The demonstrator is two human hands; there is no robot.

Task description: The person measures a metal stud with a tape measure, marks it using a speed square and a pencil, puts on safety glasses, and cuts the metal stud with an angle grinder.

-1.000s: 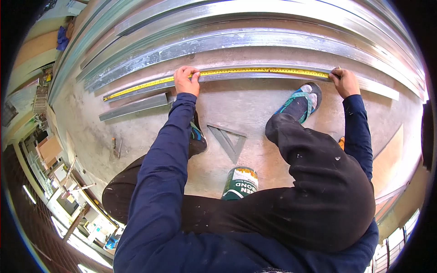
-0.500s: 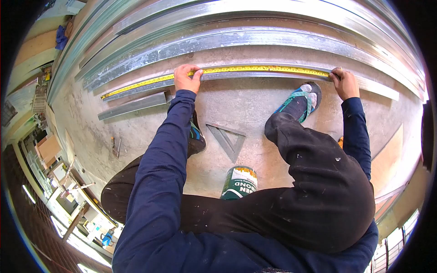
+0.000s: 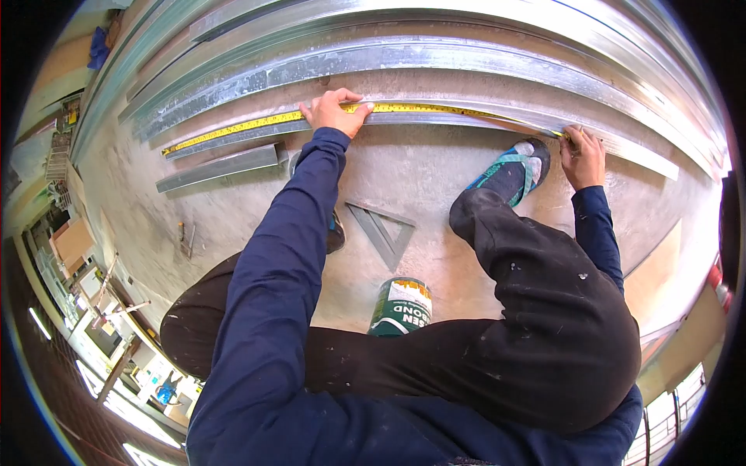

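Note:
A yellow tape measure (image 3: 249, 124) runs along a long, narrow metal channel (image 3: 435, 119) on the floor. My left hand (image 3: 334, 113) presses the tape blade against the channel near its middle, thumb and fingers on either side. My right hand (image 3: 584, 158) is closed around the tape's right-hand part, beside the channel; what else lies inside its fingers is hidden. Between the hands the blade bows and twists toward the right. A short metal channel piece (image 3: 221, 167) lies just in front of the tape's left end.
Several long metal profiles (image 3: 373, 62) lie beyond the channel. Between my feet are a metal triangle square (image 3: 383, 233) and a green and white can (image 3: 402, 307). My sandalled foot (image 3: 513, 172) is close to the channel. Small hand tools (image 3: 186, 239) lie at left.
My left hand has slid right along the tape, its fingers spreading more. My right hand has dropped slightly toward me, and the blade near it has lifted and twisted off the channel.

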